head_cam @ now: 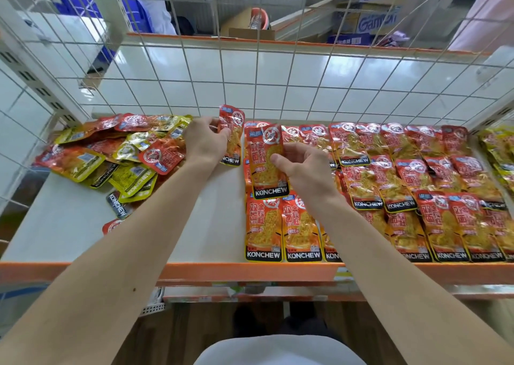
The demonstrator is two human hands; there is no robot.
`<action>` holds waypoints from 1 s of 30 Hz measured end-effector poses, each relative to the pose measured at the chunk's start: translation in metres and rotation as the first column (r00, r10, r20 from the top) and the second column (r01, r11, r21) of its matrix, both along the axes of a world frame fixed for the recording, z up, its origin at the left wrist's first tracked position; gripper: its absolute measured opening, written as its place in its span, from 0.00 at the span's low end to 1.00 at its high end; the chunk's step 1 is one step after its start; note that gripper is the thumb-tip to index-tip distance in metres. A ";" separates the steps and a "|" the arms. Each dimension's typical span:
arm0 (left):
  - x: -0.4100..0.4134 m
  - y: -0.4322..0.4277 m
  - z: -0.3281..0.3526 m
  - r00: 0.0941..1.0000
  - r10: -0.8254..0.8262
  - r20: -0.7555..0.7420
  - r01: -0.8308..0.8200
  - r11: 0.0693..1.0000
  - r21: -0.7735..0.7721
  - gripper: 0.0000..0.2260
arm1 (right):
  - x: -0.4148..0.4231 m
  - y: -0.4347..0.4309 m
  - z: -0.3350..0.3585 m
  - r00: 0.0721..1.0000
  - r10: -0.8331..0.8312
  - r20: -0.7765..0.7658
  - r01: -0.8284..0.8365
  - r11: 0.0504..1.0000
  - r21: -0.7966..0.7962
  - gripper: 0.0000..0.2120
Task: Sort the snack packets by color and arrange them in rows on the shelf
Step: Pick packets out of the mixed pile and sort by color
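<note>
Left hand [204, 142] held above shelf [55, 225], fingers pinching red packet [233, 131]; right hand [304, 167] — thumb and fingers clamped on second packet [265, 164]. Right forearm hides part of red rows [403, 175].

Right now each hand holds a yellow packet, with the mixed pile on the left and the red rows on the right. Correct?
Not yellow: in the head view the left hand holds a red packet and the right hand a second red packet. The mixed pile and red rows lie as stated.
</note>
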State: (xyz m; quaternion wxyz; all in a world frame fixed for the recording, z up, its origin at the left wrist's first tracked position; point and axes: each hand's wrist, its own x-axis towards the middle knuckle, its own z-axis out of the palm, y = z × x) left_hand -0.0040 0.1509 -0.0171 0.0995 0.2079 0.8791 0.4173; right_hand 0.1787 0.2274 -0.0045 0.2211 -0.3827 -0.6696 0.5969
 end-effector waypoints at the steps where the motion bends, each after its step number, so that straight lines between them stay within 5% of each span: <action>1: -0.002 0.001 -0.002 0.999 -0.020 -0.049 0.019 0.999 -0.029 0.14 | 0.001 -0.001 -0.001 1.000 0.002 0.008 -0.002 1.000 0.003 0.08; 7: -0.003 -0.003 -0.014 0.909 -0.175 -0.378 0.061 0.954 -0.295 0.19 | 0.008 -0.011 -0.004 1.000 0.019 -0.004 -0.019 1.000 -0.008 0.06; 14: -0.003 -0.025 -0.023 0.783 -0.497 -0.373 0.349 0.849 -0.397 0.18 | 0.014 -0.016 -0.009 1.000 -0.017 0.001 0.017 0.999 -0.045 0.07; 23: -0.012 -0.033 -0.014 0.832 -0.418 -0.364 0.352 0.906 -0.236 0.09 | -0.014 -0.026 -0.010 0.994 0.049 0.099 -0.056 0.996 0.066 0.18; 30: -0.006 -0.059 -0.013 0.830 -0.361 -0.425 0.303 0.932 -0.199 0.12 | -0.041 -0.043 -0.016 0.969 0.111 0.218 -0.182 0.923 0.339 0.20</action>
